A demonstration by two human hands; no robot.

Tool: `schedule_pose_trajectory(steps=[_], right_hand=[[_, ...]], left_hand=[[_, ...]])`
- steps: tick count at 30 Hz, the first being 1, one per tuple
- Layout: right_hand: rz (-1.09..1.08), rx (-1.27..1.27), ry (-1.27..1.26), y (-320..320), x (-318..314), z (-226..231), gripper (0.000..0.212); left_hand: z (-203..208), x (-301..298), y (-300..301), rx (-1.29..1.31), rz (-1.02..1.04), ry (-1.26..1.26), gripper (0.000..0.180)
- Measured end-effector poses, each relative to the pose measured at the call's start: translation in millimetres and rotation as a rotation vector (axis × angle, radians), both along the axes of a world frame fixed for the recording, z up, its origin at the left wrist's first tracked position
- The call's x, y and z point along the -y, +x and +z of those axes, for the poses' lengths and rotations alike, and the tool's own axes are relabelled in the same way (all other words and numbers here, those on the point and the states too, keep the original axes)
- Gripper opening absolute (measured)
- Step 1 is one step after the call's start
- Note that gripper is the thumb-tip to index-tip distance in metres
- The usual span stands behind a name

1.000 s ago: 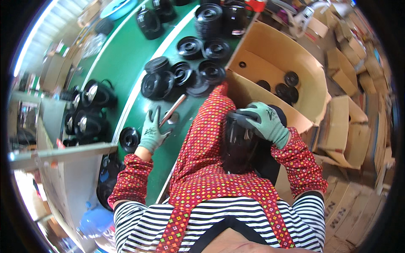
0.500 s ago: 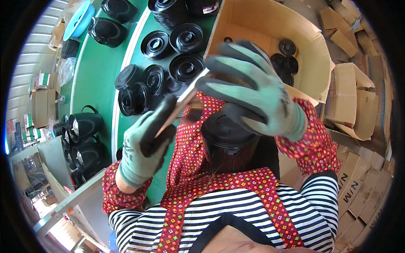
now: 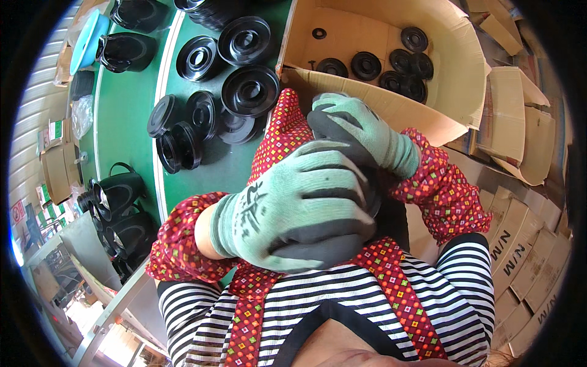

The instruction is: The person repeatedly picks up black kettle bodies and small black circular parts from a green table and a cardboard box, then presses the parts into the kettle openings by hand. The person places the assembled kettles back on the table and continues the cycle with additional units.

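A dark, round-topped thing rests against my lap, mostly hidden under my gloves. My left hand, in a green and black glove, lies across its top with the fingers curled down around it. Just beyond, my right hand, gloved alike, bends its fingers over its far side. Their fingertips and whatever may be between them are out of sight. My red patterned apron spreads beneath and behind the hands.
Black round lids lie in groups on the green table to the left. An open cardboard box at far right holds several black discs. Black kettle-like pots stand farther left, and flattened cartons are stacked at right.
My left hand has swung right and down onto the dark thing, and the pale flat strip between my hands has gone from sight. My right hand has drawn in against the far side.
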State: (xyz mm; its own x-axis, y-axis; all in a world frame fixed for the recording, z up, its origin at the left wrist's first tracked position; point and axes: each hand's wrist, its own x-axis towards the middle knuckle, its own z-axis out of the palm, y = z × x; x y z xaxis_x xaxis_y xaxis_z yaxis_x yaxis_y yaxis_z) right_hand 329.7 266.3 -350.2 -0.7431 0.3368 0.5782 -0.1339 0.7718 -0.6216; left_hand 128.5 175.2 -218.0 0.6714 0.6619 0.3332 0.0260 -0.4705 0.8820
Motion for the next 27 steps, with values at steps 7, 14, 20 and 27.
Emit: schedule_pose_trajectory(steps=[7, 14, 20, 27], right_hand=[[-0.095, 0.217, -0.187, 13.7, 14.8, 48.9, 0.027], [0.108, 0.092, -0.503, -1.0, 2.7, 18.1, 0.029], [-0.182, 0.146, -0.296, 17.0, 24.3, 49.7, 0.03], [0.035, 0.412, -0.201, 19.5, 0.2, 66.9, 0.054]], left_hand=[[-14.8, 29.7, 17.1, 0.259, 0.114, -0.077, 0.03], [12.1, 21.9, 81.1, -0.142, 0.402, 0.005, 0.037], [-30.5, 31.6, 29.2, 0.472, 0.152, -0.03, 0.027], [-16.9, 13.8, -30.0, 0.395, 0.038, -0.302, 0.042]])
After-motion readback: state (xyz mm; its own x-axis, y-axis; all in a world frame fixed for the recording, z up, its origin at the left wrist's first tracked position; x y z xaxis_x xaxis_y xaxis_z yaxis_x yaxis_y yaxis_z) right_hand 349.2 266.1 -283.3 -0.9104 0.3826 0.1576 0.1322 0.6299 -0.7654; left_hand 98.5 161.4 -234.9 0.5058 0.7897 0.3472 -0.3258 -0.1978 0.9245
